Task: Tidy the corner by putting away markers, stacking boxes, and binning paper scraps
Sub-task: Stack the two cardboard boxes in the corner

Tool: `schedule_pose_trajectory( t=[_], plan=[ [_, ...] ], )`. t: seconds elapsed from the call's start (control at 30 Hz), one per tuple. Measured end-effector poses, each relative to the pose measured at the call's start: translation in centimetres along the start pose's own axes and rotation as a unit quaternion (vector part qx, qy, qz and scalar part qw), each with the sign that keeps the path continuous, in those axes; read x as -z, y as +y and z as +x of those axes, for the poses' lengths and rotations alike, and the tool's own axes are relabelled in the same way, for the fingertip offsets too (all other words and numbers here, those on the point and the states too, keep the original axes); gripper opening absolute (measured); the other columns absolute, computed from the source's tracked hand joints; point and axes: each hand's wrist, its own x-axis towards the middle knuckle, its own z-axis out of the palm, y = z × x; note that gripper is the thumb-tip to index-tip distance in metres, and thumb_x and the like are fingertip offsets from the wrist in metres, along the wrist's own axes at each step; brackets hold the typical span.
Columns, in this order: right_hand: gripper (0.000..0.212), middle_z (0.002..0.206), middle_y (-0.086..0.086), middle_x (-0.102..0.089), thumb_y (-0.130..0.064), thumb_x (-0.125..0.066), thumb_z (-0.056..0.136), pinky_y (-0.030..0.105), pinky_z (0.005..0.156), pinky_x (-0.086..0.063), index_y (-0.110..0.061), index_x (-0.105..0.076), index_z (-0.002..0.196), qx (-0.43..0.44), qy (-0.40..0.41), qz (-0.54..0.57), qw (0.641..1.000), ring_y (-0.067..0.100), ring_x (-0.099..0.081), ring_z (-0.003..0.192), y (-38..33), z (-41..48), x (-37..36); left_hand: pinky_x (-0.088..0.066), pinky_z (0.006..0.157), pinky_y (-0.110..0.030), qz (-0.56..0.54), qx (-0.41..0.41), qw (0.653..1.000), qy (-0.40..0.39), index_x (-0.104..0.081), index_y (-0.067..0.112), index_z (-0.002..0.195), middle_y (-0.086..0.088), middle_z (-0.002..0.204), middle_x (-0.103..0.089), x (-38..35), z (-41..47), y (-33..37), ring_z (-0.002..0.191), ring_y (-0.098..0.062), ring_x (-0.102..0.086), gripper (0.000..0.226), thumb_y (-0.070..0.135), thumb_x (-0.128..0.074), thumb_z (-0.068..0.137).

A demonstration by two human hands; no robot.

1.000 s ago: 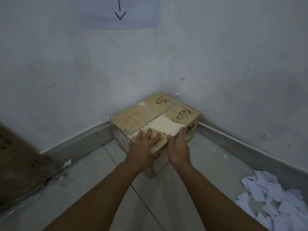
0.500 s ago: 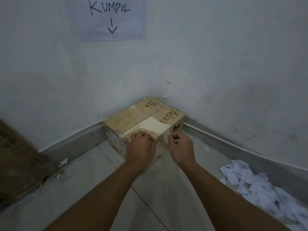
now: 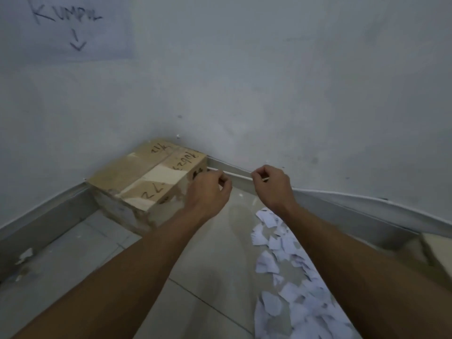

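- A paper sign (image 3: 73, 28) lettered "KUMPUL", with an arrow pointing down, is hanging on the wall up and left of the cardboard box (image 3: 146, 177).
- The cardboard box is sitting on the floor, pushed tight into the corner with its flaps closed. Nothing is stacked on it yet, so the stacking step seems only begun.
- The left hand (image 3: 208, 192) is hovering at the box's right face with its fingers curled in and nothing showing in them. Whether it is touching the box cannot be told.
- The right hand (image 3: 271, 184) is hanging in the air to the right of the box, apart from it, its fingers likewise curled in on nothing visible.
- Paper scraps (image 3: 281, 253) are lying strewn over the floor right of the box, running under the right forearm.
- A brown cardboard piece (image 3: 428, 245) is showing far right of the box. The next move probably calls for uncurling the fingers to fetch it or gather the scraps. No bin or markers are showing.
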Motion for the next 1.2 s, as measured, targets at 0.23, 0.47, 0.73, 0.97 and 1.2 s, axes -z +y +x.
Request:
schedule_pose_trajectory(
  t=[0.23, 0.47, 0.73, 0.97, 1.2],
  plan=[
    [0.015, 0.081, -0.005, -0.067, -0.02, -0.059, 0.095, 0.009, 0.059, -0.038, -0.016, -0.069, 0.084, -0.055, 0.059, -0.035, 0.996, 0.009, -0.06, 0.076, 4.6, -1.9, 9.4, -0.052, 0.068, -0.031, -0.032, -0.107, 0.992, -0.05, -0.07, 0.021, 0.084, 0.004, 0.085, -0.073, -5.2, -0.9, 8.0, 0.078, -0.018, -0.065, 0.016, 0.03, -0.059, 0.089],
    [0.015, 0.082, 0.0, -0.07, -0.021, -0.06, 0.093, 0.025, 0.07, -0.047, -0.017, -0.066, 0.08, -0.124, 0.124, -0.075, 0.982, 0.015, -0.063, 0.077, 10.1, -6.9, 17.8, -0.051, 0.068, -0.029, -0.084, -0.166, 0.974, -0.131, -0.07, 0.023, 0.085, 0.008, 0.084, -0.072, -10.7, -3.6, 16.0, 0.08, -0.016, -0.064, 0.015, 0.03, -0.058, 0.09],
    [0.017, 0.082, -0.002, -0.071, -0.02, -0.059, 0.093, 0.029, 0.073, -0.049, -0.013, -0.069, 0.081, -0.19, 0.16, -0.142, 0.958, 0.017, -0.064, 0.079, 15.3, -14.4, 26.5, -0.052, 0.071, -0.028, -0.124, -0.211, 0.941, -0.233, -0.07, 0.025, 0.085, 0.01, 0.086, -0.072, -17.8, -8.9, 23.3, 0.08, -0.013, -0.065, 0.016, 0.031, -0.057, 0.089],
    [0.015, 0.091, -0.001, -0.072, -0.02, -0.058, 0.094, 0.028, 0.076, -0.05, -0.014, -0.071, 0.09, -0.247, 0.168, -0.167, 0.939, 0.017, -0.064, 0.082, 19.2, -19.6, 31.6, -0.054, 0.073, -0.034, -0.136, -0.277, 0.906, -0.291, -0.073, 0.019, 0.088, 0.001, 0.091, -0.073, -22.1, -13.4, 28.1, 0.083, -0.018, -0.066, 0.022, 0.032, -0.055, 0.088],
    [0.014, 0.094, -0.001, -0.07, -0.021, -0.058, 0.095, 0.03, 0.079, -0.051, -0.014, -0.07, 0.096, -0.282, 0.196, -0.174, 0.923, 0.018, -0.065, 0.089, 21.6, -23.1, 33.8, -0.047, 0.095, -0.044, -0.116, -0.23, 0.898, -0.356, -0.062, 0.022, 0.115, -0.003, 0.126, -0.056, -25.6, -17.7, 31.1, 0.116, -0.024, -0.053, 0.03, 0.038, -0.058, 0.09]
  ],
)
